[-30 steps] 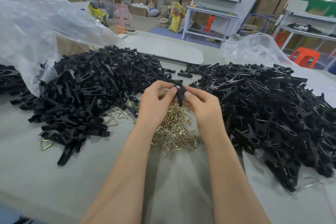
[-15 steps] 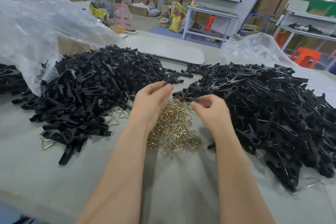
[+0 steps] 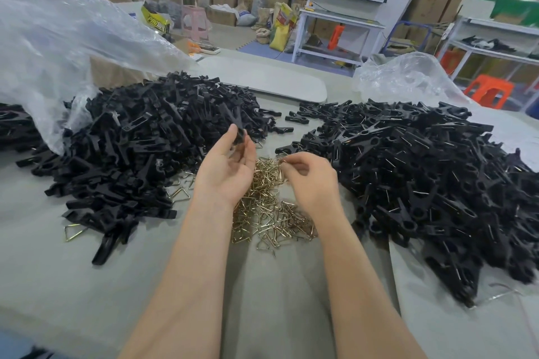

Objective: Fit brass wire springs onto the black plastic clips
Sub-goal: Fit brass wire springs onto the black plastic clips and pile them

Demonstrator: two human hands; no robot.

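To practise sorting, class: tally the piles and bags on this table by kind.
Black clip heaps: 2
Brass spring piles: 1
Clear plastic bags: 2
Total: 5

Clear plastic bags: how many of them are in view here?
2. The left bag lies over the edge of the left clip heap. The right bag sits farther back, behind the right clip heap. More may be hidden behind them.
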